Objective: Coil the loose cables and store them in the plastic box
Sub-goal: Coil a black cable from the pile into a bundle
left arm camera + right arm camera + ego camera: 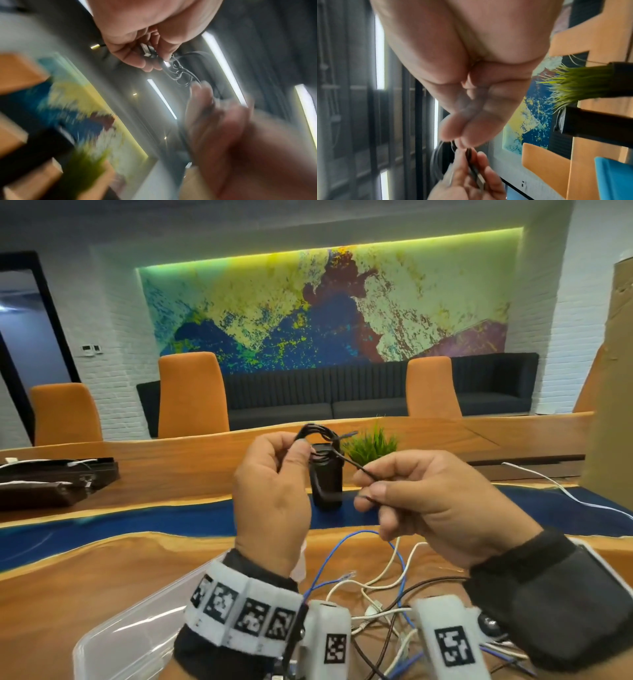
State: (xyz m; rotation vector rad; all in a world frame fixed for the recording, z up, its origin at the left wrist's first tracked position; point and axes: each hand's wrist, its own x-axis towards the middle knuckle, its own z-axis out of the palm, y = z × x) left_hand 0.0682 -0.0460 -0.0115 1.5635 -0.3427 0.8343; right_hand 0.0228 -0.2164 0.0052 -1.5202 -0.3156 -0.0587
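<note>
A thin black cable [319, 434] is wound into a small coil held up over the table. My left hand [297, 451] grips the coil, with a metal USB plug [147, 51] showing between its fingers [137, 59]. A free tail of the same cable runs right to my right hand [365, 485], which pinches it between thumb and fingers. In the right wrist view my right fingertips [453, 134] meet the left hand and the plug [477, 175]. The clear plastic box [113, 631] sits at the lower left. Loose white, blue and brown cables [383, 590] lie tangled below my hands.
A black cylinder [327, 484] and a green plant [373, 444] stand just behind my hands. A dark flat case [51, 484] lies on the left of the wooden table [68, 583]. A white cable [561, 491] trails at the right. Orange chairs line the far side.
</note>
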